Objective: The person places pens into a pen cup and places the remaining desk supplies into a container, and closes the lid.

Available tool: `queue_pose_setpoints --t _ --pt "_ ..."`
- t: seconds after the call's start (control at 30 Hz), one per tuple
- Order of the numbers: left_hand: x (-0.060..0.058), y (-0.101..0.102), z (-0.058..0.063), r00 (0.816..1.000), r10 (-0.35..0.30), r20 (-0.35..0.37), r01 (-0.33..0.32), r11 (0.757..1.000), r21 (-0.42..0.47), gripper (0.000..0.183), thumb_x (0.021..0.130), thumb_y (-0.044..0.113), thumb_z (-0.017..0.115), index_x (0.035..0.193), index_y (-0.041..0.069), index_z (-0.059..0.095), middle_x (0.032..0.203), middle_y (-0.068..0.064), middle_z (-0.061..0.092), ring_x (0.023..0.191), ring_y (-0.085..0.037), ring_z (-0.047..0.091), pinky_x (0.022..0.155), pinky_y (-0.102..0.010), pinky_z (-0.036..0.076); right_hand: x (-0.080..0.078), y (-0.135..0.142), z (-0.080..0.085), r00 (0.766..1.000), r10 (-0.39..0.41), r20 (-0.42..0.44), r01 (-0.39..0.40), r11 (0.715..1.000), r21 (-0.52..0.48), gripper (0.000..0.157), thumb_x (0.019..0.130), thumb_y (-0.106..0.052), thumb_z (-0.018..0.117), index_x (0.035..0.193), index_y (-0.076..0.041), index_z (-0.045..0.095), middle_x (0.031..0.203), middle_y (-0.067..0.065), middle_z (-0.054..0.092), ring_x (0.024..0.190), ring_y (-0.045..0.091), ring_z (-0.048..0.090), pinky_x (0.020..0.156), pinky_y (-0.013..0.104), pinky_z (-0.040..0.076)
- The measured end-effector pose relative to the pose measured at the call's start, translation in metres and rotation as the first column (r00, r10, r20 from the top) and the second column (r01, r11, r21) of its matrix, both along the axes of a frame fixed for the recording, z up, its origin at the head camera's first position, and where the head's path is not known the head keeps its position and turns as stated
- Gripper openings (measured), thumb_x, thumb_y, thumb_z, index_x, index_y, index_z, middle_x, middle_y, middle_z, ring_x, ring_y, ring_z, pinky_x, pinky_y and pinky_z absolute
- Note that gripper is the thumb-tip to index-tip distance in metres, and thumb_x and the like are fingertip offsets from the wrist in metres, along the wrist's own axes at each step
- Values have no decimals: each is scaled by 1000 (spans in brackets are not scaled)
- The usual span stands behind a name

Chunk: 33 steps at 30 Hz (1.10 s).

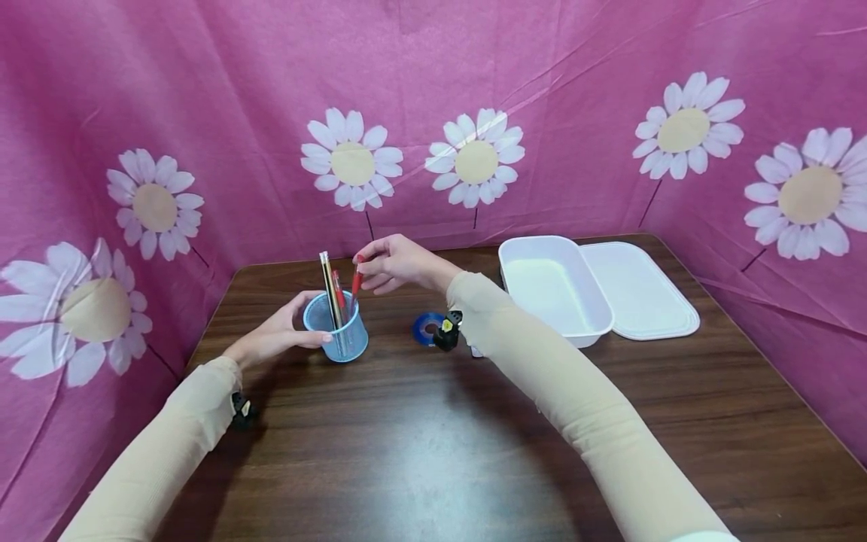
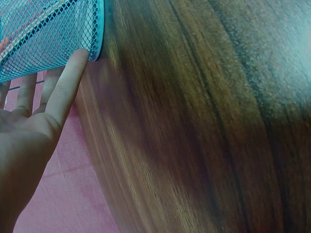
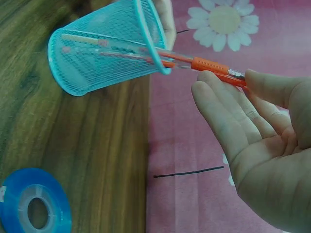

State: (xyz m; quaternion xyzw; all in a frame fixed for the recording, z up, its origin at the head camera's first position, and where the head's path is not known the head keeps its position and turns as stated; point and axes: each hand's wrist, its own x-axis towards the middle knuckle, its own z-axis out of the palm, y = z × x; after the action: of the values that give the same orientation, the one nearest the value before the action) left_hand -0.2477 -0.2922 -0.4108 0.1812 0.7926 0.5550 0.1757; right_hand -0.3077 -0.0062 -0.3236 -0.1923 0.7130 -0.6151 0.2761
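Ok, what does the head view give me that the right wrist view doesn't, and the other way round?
Only the head view shows the left hand curled round the mesh cup, the pencil standing in it, and the white tub with its lid beside it. Only the right wrist view shows the pen's orange grip close up, with its tip inside the cup. Both show the right hand pinching the red pen, the cup, the blue tape roll and the wooden table.

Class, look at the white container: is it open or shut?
Open: the white container shows its bare inside, and its lid lies flat beside it on the table.
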Motion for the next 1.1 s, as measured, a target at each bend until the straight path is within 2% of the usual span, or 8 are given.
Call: queue_pose_setpoints --t 0.33,0.53,0.7,0.87,0.97,1.1 --pt "0 0 1 1000 4 -18 -5 1000 -14 79 88 16 81 151 12 34 143 -16 48 121 -29 54 89 -35 56 1 -8 -14 1000 15 -26 -12 995 95 30 99 -8 67 127 0 63 108 17 74 92 28 74 84 50 59" --pt "-1 0 -2 1000 7 5 -7 1000 18 80 88 13 80 152 11 32 143 -19 46 118 -29 57 88 -41 58 0 -6 -17 1000 23 -11 -22 994 104 35 99 -5 65 133 0 59 122 25 67 99 32 72 79 44 61" --pt "-1 -1 -3 1000 3 8 -3 999 38 80 88 11 80 152 9 31 143 -20 45 117 -28 59 88 -42 58 1 -3 -18 1000 21 -2 -21 993 119 35 99 -5 65 133 0 58 121 23 69 96 30 73 86 50 58" --pt "0 0 -1 1000 -1 15 0 999 42 80 88 11 79 152 8 30 144 -20 44 118 -29 57 88 -41 58 2 -1 -18 1000 27 -8 -25 990 137 35 99 -6 65 133 1 58 119 20 70 94 29 73 86 50 58" --pt "1 0 1 1000 5 -5 -5 1000 -7 80 88 14 80 152 10 32 144 -18 46 121 -29 55 91 -39 56 2 3 -16 999 32 -15 -30 989 144 33 99 -7 66 131 -1 60 119 19 71 95 28 73 85 48 59" --pt "2 2 8 998 17 -68 -25 991 -131 85 87 24 82 155 14 30 147 -15 45 132 -30 45 105 -43 43 3 13 -10 999 32 -20 -29 990 139 32 99 -7 66 131 -1 61 118 20 71 95 29 73 82 45 60"
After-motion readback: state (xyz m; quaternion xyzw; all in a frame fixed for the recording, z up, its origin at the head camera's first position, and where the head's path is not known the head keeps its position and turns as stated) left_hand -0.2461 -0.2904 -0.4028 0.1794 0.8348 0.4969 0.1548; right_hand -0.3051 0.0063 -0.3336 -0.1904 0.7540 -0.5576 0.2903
